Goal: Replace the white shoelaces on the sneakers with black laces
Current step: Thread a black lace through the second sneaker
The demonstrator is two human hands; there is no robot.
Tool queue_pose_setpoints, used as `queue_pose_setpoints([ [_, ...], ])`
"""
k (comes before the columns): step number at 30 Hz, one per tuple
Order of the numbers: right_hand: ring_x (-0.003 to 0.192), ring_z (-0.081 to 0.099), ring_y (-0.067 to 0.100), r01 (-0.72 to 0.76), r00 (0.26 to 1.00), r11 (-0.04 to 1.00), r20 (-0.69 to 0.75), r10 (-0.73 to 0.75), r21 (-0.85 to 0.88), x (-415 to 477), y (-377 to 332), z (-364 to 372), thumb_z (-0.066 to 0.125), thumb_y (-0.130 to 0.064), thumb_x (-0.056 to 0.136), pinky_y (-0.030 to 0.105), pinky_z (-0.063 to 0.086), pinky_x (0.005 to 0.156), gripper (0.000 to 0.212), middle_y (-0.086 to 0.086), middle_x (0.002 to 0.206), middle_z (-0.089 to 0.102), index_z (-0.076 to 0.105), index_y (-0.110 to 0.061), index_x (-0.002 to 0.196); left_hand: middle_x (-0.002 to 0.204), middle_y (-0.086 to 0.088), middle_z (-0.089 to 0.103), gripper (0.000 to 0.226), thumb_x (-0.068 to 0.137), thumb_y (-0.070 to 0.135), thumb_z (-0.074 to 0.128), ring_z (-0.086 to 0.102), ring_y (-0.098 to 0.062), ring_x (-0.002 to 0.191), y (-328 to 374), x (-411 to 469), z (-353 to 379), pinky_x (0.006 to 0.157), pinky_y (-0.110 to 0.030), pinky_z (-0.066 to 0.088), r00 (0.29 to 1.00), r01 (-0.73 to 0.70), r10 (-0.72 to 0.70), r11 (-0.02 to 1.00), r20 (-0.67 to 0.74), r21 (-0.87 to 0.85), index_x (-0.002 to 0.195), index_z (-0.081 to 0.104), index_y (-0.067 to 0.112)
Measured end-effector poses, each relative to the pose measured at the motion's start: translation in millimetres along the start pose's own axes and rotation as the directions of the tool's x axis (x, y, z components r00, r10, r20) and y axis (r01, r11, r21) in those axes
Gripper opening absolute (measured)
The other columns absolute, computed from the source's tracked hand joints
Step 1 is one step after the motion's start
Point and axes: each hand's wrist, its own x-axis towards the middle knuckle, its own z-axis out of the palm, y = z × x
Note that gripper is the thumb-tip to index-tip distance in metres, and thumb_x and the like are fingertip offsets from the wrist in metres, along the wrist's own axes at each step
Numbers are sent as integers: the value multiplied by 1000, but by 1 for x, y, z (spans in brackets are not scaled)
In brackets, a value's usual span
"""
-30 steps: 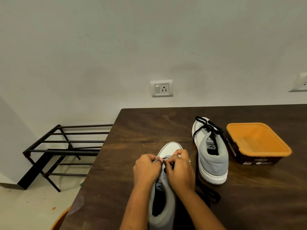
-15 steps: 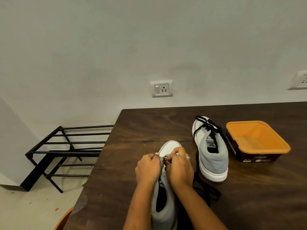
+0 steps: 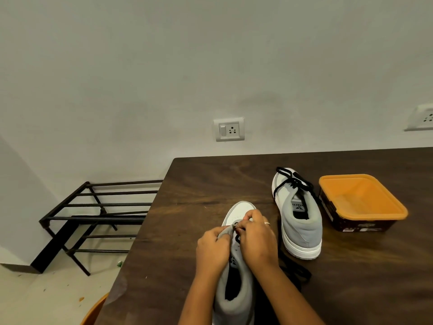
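Item: grey-and-white fabric sneaker (image 3: 234, 310), stood on the dark wooden table (image 3: 187, 207) at its near edge.
Axis: lengthwise, toe pointed at the wall, heel nearest the person.
Lace: flat black shoelace (image 3: 237, 238); judged limp and light, best taken by its stiff tip.
Left hand (image 3: 212, 248): fingers clenched on the grey upper.
Right hand (image 3: 256, 240): fingertips pinched on the lace at an eyelet.

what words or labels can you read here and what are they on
"elar...": tongue label of the far sneaker, printed above a small logo. The last letters are unclear.
Stickers on the dark side of the orange tub: too small and blurred to read.
Tongue mark on the near sneaker: mostly hidden, not readable.
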Motion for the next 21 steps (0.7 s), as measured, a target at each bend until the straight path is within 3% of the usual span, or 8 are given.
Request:
queue_pose_setpoints([
  [2, 106, 49, 14, -15, 1000, 1000, -17, 15, 0, -1, -1, -2, 55, -19, 92, 29, 46, 84, 16, -8, 113, 50, 70, -17, 94, 72, 6, 68, 26, 87, 24, 53, 62, -16, 78, -1, 1, 1, 71, -32, 46, 1000, 2, -2, 1000, -4, 9, 67, 67, 31],
  [5, 105, 49, 14, -8, 999, 1000, -42, 8, -14, 0, -1, -1, 60, -23, 90, 30, 45, 86, 13, -10, 112, 52, 72, -22, 94, 81, 6, 71, 23, 90, 26, 51, 63, -14, 83, -3, 0, 3, 77, -33, 48, 999, 0, 0, 1000, -35, 17, 80, 71, 26],
  [9, 89, 56, 17, 14, 998, 993, -55, -21, -116, 1, -10, -4, 74, -21, 77, 27, 35, 68, 3, -9, 98, 58, 73, -23, 78, 74, 1, 70, 26, 90, 31, 51, 64, -17, 79, -5, -2, 5, 75, -39, 50, 998, 17, -20, 998, -58, -57, 78, 69, 17],
  [12, 74, 57, 15, -3, 998, 972, -65, -13, -236, 3, -13, 1, 85, -19, 60, 26, 29, 61, 17, -10, 87, 60, 70, -25, 65, 67, -1, 66, 29, 86, 32, 51, 61, -22, 74, -6, -1, 5, 69, -39, 48, 998, 35, -40, 996, -55, -87, 69, 63, 12],
  [14, 90, 56, 16, -22, 996, 976, -90, 3, -215, 3, -12, 3, 75, -19, 75, 28, 31, 69, 10, -11, 102, 58, 72, -25, 82, 59, 2, 59, 30, 83, 30, 52, 55, -21, 67, -7, 0, 4, 64, -35, 43, 997, 48, -53, 995, -54, -91, 58, 57, 15],
  [16, 109, 48, 17, -17, 998, 976, -69, 2, -215, 4, -12, 6, 56, -20, 91, 29, 32, 80, 18, -11, 119, 50, 67, -25, 104, 56, 4, 57, 31, 81, 29, 53, 53, -20, 65, -8, 1, 4, 63, -34, 42, 997, 64, -68, 993, -43, -98, 52, 56, 19],
  [21, 118, 40, 18, -60, 998, 975, -13, 59, -215, 4, -17, 2, 44, -18, 97, 31, 31, 89, 23, -9, 125, 46, 59, -22, 114, 57, 2, 60, 31, 80, 31, 56, 54, -19, 63, -8, 0, 5, 63, -36, 43, 996, 80, -85, 983, -20, -165, 52, 57, 16],
])
